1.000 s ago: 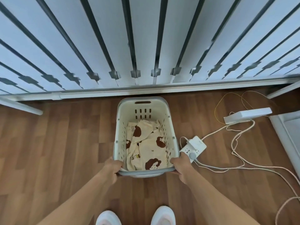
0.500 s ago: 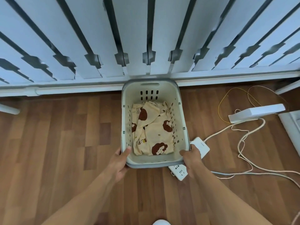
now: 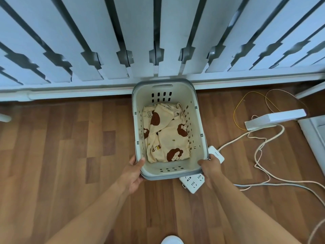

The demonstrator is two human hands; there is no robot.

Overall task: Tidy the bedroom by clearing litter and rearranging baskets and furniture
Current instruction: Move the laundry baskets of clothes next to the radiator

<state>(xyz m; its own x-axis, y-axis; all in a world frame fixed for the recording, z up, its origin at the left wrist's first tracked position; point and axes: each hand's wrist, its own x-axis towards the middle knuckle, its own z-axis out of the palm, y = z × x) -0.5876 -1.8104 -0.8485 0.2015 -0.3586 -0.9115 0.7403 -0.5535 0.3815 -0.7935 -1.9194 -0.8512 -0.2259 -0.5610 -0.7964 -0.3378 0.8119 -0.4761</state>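
My left hand grips the near-left corner of the white laundry basket, thumb hooked over the rim. My right hand clasps the near-right corner. The basket's far end sits at the foot of the white slatted panel, above the wooden floor. Inside lies a cream garment printed with brown bear heads. Its yellow letters, upside down to me, read "BEA", with a last letter I cannot make out. A white power strip pokes out from under the near-right corner. The white plug block beside my right hand carries a grey label too small to read. Cables trail right.
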